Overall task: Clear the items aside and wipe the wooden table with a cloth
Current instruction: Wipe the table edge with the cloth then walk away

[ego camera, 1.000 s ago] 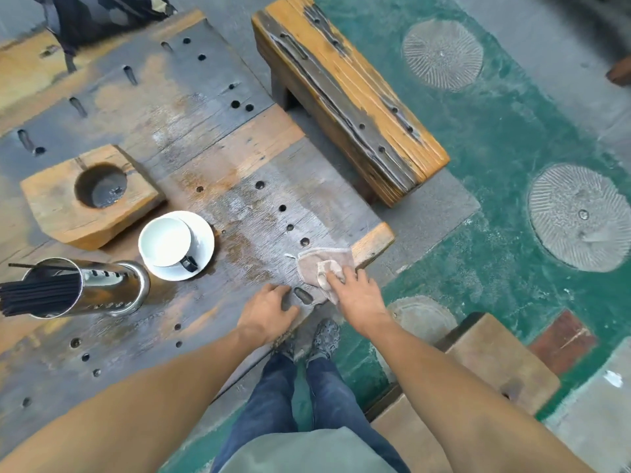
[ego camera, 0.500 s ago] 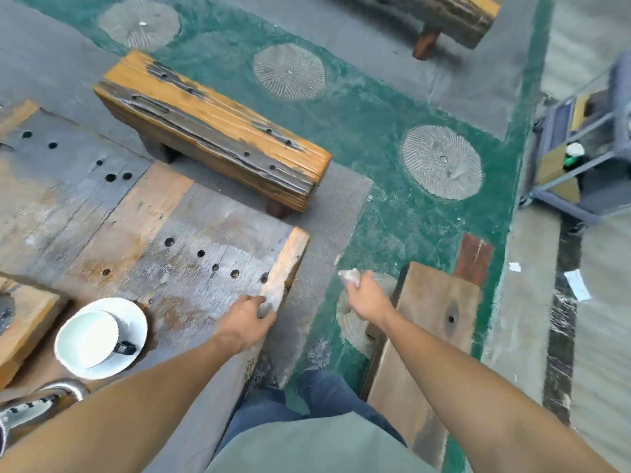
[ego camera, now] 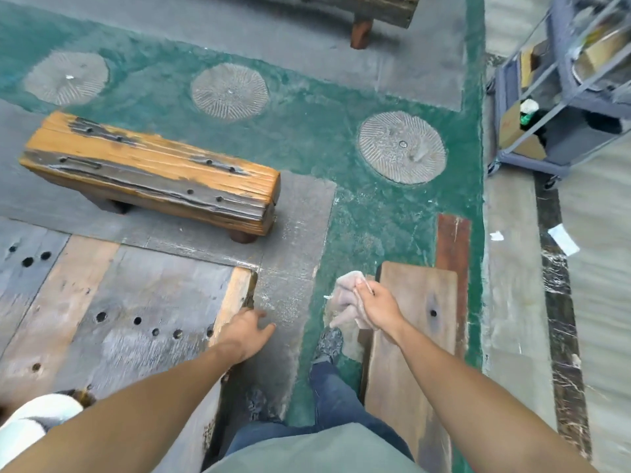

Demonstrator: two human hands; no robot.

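Observation:
The worn wooden table [ego camera: 112,302], grey and orange with drilled holes, fills the lower left. My left hand [ego camera: 247,331] hovers just past its right corner, fingers relaxed and spread, holding nothing. My right hand [ego camera: 379,307] is off the table over the floor and grips a crumpled pale cloth [ego camera: 346,295] that hangs down from it. A white cup on a saucer [ego camera: 30,428] shows only partly at the bottom left edge, behind my left forearm.
A low wooden bench [ego camera: 153,175] stands beyond the table. A plank seat [ego camera: 409,336] lies under my right arm. Another bench [ego camera: 362,11] is at the top. A grey cart [ego camera: 563,97] stands at the upper right. Round stone discs [ego camera: 401,146] are set in the green floor.
My right hand lifted the cloth off the table corner and carried it right over the floor. My left hand slid to the table's edge and came off it. The view swung right.

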